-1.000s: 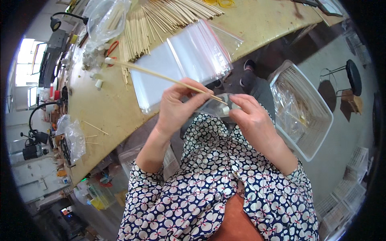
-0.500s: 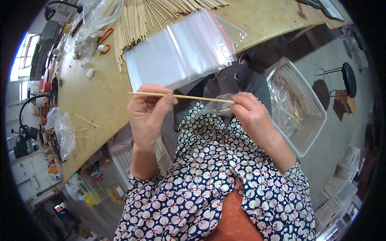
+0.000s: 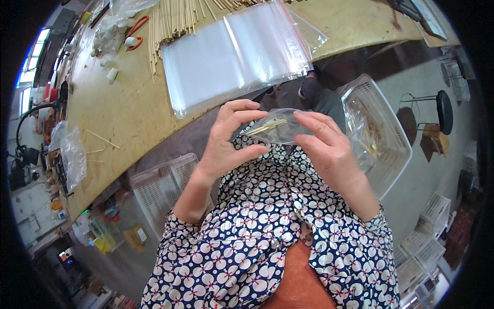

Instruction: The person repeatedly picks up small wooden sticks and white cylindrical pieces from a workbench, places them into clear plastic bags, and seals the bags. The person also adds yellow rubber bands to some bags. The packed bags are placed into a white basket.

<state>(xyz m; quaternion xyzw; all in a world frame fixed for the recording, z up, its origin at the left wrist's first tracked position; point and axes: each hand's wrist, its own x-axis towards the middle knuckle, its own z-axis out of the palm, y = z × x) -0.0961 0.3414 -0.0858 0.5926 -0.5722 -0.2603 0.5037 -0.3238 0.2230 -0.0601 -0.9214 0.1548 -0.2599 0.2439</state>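
My right hand (image 3: 325, 147) pinches a clear plastic bag (image 3: 285, 135) between thumb and fingers, in front of my patterned top. Inside the bag lie several thin bamboo sticks (image 3: 268, 126), their ends showing toward the left. Around the bag's left end curves my left hand (image 3: 226, 139), its thumb below and its fingers above, spread apart. No stick shows between those fingers. Whether the left fingertips touch the film I cannot tell.
On the worktable (image 3: 126, 113) lie a stack of clear zip bags (image 3: 231, 54), many bamboo sticks (image 3: 177, 20), orange-handled scissors (image 3: 138, 41) and white caps (image 3: 111, 75). A white basket (image 3: 393, 149) holding bagged sticks stands right, near a black stool (image 3: 443, 112). Another crate (image 3: 159, 180) sits lower left.
The long stick held across both hands no longer shows between them. My left hand has moved right and opened; the bag with sticks now lies spread between the hands.
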